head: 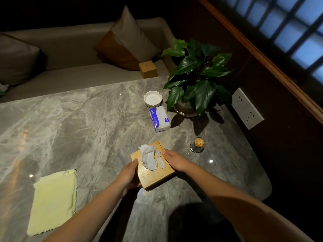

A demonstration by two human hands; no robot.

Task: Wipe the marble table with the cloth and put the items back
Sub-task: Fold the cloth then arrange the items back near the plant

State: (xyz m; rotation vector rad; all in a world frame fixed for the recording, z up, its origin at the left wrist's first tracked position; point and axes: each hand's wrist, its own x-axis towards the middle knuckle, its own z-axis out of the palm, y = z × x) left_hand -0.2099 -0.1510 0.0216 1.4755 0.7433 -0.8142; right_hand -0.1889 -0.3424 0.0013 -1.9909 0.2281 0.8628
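Observation:
A wooden tissue box (pixel 152 177) with a white tissue sticking out of its top sits near the middle of the grey marble table (pixel 78 123). My left hand (pixel 128 177) grips its left side and my right hand (pixel 175 160) grips its right side. I cannot tell whether the box rests on the marble or is slightly lifted. A yellow cloth (pixel 52 201) lies flat on the table at the lower left, apart from both hands.
Beyond the box lie a blue-and-white tissue pack (pixel 160 119), a white ashtray (pixel 153 99) and a potted plant (pixel 195 77). A glass toothpick holder (pixel 198 144) stands to the right. A small wooden box (pixel 148 69) sits on the sofa (pixel 70 67) behind the table. Wall sockets (pixel 247 108) are at right.

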